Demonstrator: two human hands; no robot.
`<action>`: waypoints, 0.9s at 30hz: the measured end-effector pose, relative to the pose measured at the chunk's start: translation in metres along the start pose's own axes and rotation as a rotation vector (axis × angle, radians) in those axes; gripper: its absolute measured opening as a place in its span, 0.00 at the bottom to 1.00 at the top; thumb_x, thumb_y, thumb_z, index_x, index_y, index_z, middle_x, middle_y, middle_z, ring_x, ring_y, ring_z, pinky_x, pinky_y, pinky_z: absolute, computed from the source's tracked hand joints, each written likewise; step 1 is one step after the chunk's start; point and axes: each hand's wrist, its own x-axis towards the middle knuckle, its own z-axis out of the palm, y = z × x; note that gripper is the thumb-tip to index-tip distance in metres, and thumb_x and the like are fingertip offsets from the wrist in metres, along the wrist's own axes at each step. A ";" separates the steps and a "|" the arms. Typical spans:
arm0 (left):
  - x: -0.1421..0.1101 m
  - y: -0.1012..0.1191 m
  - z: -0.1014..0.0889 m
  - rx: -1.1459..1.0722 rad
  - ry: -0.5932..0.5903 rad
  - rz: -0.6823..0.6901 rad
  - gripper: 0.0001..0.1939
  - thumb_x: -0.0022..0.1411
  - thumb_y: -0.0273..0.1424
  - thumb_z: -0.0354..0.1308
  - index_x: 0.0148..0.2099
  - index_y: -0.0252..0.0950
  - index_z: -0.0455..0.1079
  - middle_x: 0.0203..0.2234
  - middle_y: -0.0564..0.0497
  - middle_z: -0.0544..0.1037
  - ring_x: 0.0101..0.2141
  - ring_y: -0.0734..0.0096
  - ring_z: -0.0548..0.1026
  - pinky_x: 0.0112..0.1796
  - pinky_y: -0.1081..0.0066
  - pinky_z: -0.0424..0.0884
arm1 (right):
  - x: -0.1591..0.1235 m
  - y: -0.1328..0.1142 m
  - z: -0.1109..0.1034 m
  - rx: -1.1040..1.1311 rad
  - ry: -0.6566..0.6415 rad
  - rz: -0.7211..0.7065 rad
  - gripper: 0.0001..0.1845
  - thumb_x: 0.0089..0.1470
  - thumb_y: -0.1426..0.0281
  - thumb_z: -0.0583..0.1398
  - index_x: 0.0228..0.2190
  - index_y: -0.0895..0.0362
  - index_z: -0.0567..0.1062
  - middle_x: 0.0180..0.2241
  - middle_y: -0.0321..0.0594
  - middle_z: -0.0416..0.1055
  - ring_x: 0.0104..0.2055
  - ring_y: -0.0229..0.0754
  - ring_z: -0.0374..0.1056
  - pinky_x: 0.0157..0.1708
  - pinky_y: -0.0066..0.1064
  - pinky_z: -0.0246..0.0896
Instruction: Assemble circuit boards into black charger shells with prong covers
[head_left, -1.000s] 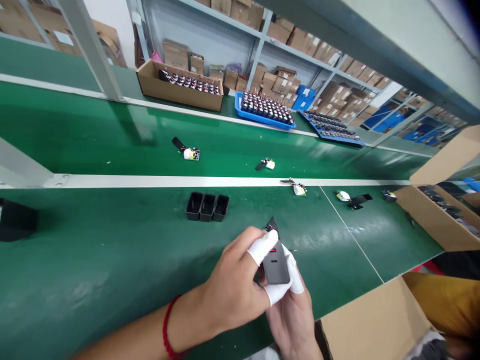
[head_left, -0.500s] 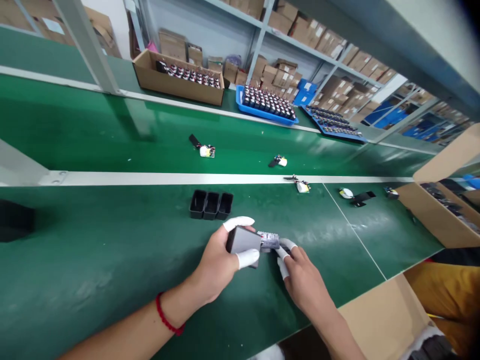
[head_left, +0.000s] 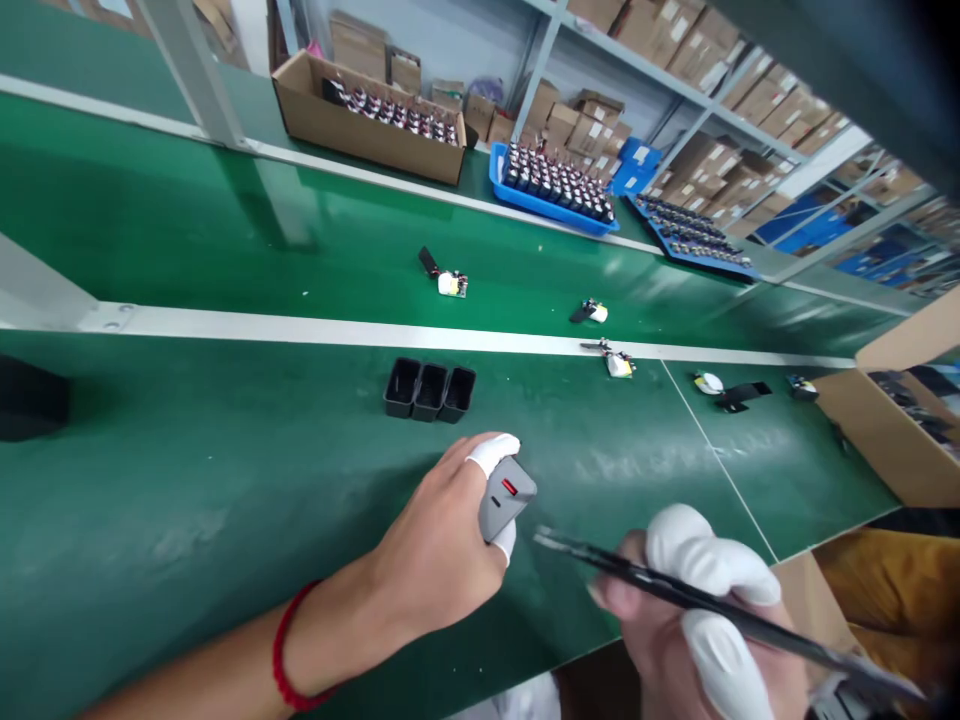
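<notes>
My left hand (head_left: pixel 427 545) is closed around a grey charger (head_left: pixel 501 515), whose end face has a red USB port and a small dark slot. White finger cots cover its thumb and index fingertips. At the lower right, close to the camera, my right hand (head_left: pixel 712 610) grips a slim black tool (head_left: pixel 660 582), possibly tweezers; blur hides its exact kind. The tool's pale tip points left, just short of the charger and apart from it. Beyond my left hand, three open black cases (head_left: pixel 430 390) stand side by side.
Circuit assemblies (head_left: pixel 452 284) with black flaps lie scattered across the green bench (head_left: pixel 225 450). A white rail (head_left: pixel 337 330) crosses it. Behind are a carton (head_left: pixel 367 130) and a blue tray (head_left: pixel 555 208) of parts. Another open carton (head_left: pixel 855 430) sits at the right. A black block (head_left: pixel 30 400) is at the left.
Both hands were on the charger first; then my right hand held a grey part beside it. Now my right hand has moved right and nearer with the black tool, and the charger's port face shows.
</notes>
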 end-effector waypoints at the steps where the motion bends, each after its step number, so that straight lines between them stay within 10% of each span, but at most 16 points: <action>1: 0.000 0.000 0.000 0.013 -0.010 0.023 0.31 0.48 0.22 0.55 0.58 0.30 0.67 0.53 0.39 0.76 0.51 0.49 0.76 0.52 0.56 0.76 | -0.002 0.000 0.008 -0.021 -0.004 -0.035 0.04 0.59 0.66 0.63 0.37 0.50 0.78 0.29 0.39 0.70 0.27 0.43 0.73 0.20 0.37 0.75; 4: 0.000 0.000 0.000 0.056 -0.032 0.063 0.33 0.46 0.20 0.53 0.58 0.26 0.67 0.54 0.36 0.76 0.53 0.48 0.75 0.54 0.55 0.75 | -0.008 0.004 0.023 -0.179 -0.013 -0.110 0.08 0.61 0.72 0.60 0.42 0.51 0.77 0.35 0.42 0.77 0.38 0.50 0.78 0.35 0.48 0.80; 11: -0.002 0.003 0.002 0.059 -0.051 0.066 0.36 0.44 0.19 0.53 0.59 0.27 0.66 0.55 0.36 0.75 0.54 0.47 0.75 0.53 0.54 0.75 | -0.023 0.017 0.030 -0.361 0.087 -0.267 0.11 0.62 0.72 0.60 0.45 0.48 0.77 0.38 0.40 0.78 0.36 0.50 0.79 0.32 0.46 0.79; 27: -0.005 -0.003 0.011 -0.044 -0.110 -0.060 0.33 0.48 0.20 0.53 0.60 0.30 0.65 0.56 0.35 0.73 0.57 0.45 0.71 0.57 0.49 0.70 | -0.028 0.039 0.001 -0.484 0.078 -0.064 0.17 0.63 0.60 0.59 0.50 0.54 0.72 0.49 0.44 0.72 0.45 0.45 0.71 0.42 0.42 0.73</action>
